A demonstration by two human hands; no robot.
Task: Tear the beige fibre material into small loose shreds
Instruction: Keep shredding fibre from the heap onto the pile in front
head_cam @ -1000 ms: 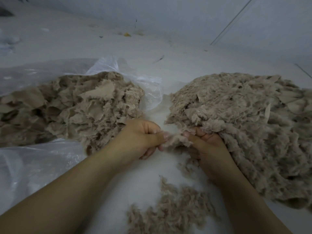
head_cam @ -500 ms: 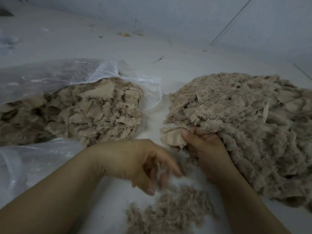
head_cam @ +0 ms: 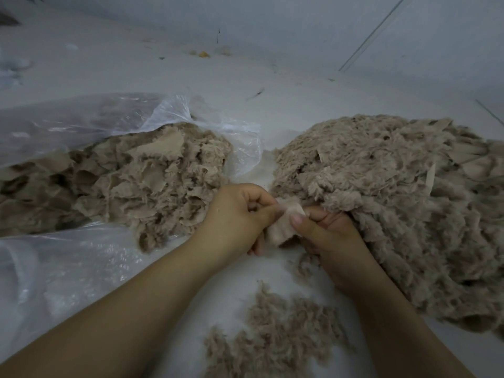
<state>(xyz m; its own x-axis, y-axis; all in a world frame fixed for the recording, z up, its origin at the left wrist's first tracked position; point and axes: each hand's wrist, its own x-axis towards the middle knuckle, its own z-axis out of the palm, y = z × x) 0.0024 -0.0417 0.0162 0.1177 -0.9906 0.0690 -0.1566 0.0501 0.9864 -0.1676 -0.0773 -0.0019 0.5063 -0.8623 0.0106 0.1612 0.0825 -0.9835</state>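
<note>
At the far left a clear plastic bag (head_cam: 68, 268) lies crumpled on the pale grey floor (head_cam: 272, 110), its left side cut off by the frame edge. On it sits a heap of flat torn pieces (head_cam: 122, 184) of beige fibre. Beside that heap the left hand (head_cam: 240, 216) pinches one edge of a small beige scrap (head_cam: 286, 222) between thumb and curled fingers; the right hand (head_cam: 327, 238) pinches the scrap's other edge, thumb on top (its fingers are mostly tucked under the fibre and hard to see). Below the hands a scatter of loose shreds (head_cam: 272, 336) lies on the floor, running out of view at the bottom. To the right rises a big fluffy mound (head_cam: 395, 200), clipped by the right edge. Behind, the floor meets a grey wall (head_cam: 354, 23), with small specks of debris (head_cam: 203, 53) too blurred to identify.
</note>
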